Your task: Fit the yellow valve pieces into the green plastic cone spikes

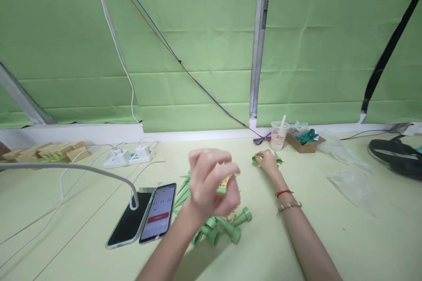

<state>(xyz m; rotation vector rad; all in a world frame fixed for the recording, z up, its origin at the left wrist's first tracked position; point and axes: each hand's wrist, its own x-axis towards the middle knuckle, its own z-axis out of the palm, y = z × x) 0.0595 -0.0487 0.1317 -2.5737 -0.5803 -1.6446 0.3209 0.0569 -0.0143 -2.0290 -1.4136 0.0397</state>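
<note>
My left hand [211,182] is raised over the middle of the table, slightly blurred, its fingers curled round towards the thumb. Whatever may be between its fingertips I cannot make out. Farther back on the right, my right hand [267,161] pinches a small green plastic piece [254,158] low at the table top, with another green piece [278,157] just beside it. Below my left hand lie several green cone-shaped plastic pieces with wide collars [232,229]. Slim green spikes [182,197] and small yellow bits [233,216] are partly hidden behind that hand.
Two phones [158,213] lie left of the green pieces, a white cable [99,170] arching over one. Behind are a power strip [130,158] and wooden blocks [49,151]. A drink cup [278,136], a small cardboard box [305,144] and plastic bags [349,184] are at right.
</note>
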